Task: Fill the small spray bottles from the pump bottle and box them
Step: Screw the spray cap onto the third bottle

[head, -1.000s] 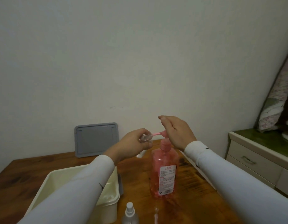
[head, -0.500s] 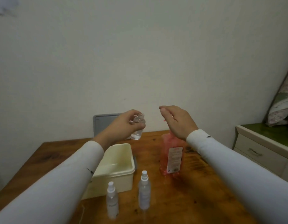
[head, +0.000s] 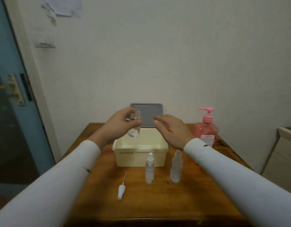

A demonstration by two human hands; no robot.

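Holding open small bottle [head: 134, 126] in left hand [head: 120, 123] over cream box [head: 139, 153], right hand [head: 171, 131] loose, empty, just beside

Pump bottle label: we see a white label low on the pink pump bottle [head: 206, 128], right of centre; its print is too small to read.
Box front: a dark logo on the cream box [head: 140, 154], centre frame; we cannot read it.

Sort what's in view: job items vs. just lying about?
Job: open small bottle in left hand; right hand empty; pump bottle; cream box; grey lid; two standing spray bottles; loose spray head.
Lying about: door; wall papers; side cabinet.
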